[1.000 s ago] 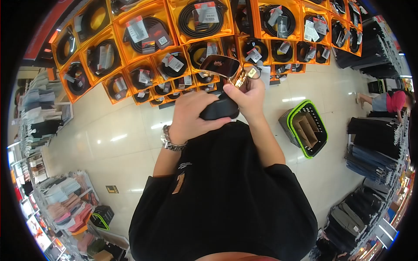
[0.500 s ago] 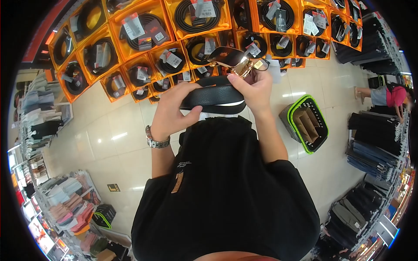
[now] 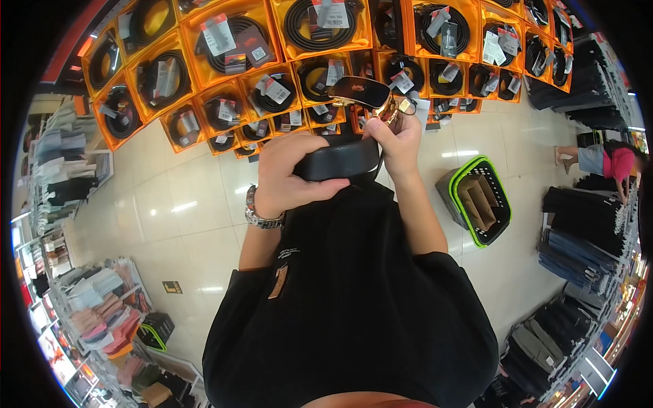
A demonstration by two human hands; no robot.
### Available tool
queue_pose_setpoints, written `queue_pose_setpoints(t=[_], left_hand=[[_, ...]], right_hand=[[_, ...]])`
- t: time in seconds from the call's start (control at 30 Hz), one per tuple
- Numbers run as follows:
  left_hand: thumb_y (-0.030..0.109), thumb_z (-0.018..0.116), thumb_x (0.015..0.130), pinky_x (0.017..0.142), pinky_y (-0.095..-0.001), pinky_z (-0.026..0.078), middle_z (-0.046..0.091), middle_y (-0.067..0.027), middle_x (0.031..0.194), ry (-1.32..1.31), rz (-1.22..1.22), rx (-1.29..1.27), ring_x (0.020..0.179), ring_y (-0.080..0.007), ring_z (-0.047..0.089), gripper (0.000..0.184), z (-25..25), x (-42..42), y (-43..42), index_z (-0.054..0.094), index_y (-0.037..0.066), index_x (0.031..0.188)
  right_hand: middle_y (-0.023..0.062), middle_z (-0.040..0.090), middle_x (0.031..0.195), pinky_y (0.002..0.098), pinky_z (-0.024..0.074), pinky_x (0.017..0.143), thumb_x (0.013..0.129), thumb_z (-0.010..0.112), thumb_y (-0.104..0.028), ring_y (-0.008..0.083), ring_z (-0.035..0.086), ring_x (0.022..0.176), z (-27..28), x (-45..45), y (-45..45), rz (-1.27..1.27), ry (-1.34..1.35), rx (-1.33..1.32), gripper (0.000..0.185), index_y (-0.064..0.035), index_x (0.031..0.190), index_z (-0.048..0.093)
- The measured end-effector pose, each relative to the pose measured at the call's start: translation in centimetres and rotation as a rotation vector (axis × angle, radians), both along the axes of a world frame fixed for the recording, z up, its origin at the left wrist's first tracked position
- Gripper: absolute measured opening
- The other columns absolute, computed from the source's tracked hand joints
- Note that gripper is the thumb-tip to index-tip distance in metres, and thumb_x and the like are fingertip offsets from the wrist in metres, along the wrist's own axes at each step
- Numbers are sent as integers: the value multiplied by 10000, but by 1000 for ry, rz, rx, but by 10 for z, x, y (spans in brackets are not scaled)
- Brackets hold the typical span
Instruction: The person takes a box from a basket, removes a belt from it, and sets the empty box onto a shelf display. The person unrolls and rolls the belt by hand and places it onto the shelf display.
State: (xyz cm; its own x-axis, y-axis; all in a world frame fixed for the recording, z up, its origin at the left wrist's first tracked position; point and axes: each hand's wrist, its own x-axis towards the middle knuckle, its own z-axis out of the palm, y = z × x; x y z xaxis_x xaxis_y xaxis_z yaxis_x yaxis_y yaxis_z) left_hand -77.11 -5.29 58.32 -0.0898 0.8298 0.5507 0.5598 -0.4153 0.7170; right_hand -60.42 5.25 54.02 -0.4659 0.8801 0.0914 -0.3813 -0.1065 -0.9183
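Note:
A coiled black leather belt (image 3: 340,159) is held between my hands in front of my chest. My left hand (image 3: 289,170) wraps around the coil, thumb along its near side and fingers over the far side. At the buckle end, my right hand (image 3: 398,144) grips the belt with its thumb up against the gold fittings. The buckle (image 3: 360,92), dark-faced with a gold edge, points up and away from me. A white tag (image 3: 420,112) hangs beside my right hand. My right fingers are partly hidden behind the belt.
Orange boxes (image 3: 231,44) with coiled belts and tags fill the display ahead. A black-and-green shopping basket (image 3: 476,200) with cardboard inside stands on the tiled floor at right. Clothes racks (image 3: 578,204) line the right side, folded clothes (image 3: 102,313) the left. A person (image 3: 615,160) stands far right.
My left hand has moved right along the coil and closed more tightly around it. The loop looks more compact, and the gap inside it no longer shows.

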Motion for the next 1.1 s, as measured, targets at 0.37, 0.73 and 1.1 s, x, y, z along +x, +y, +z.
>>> queue_pose_setpoints(t=[0.37,0.73,1.1], left_hand=[[165,819,585,651,-283,499,654,-108,809,97,11,-361,697,-233,636,389,-17,-27,-3,652,21,905],[247,837,580,592,-305,459,612,-69,741,92,-71,-164,637,-246,582,411,-2,9,8,639,72,894],[315,797,689,674,-227,431,591,-60,854,-560,-16,6,765,-118,542,522,-26,-19,-11,577,-62,974]], right_hand=[[46,627,900,224,486,701,772,691,20,83,586,767,18,9,3,-74,68,-20,257,10,989,554],[68,625,940,237,516,689,747,733,-4,91,604,795,10,-5,-6,13,36,0,323,18,1005,540],[52,640,923,248,497,731,790,690,-55,93,601,794,-27,4,-3,45,213,-182,310,-1,1054,537]])
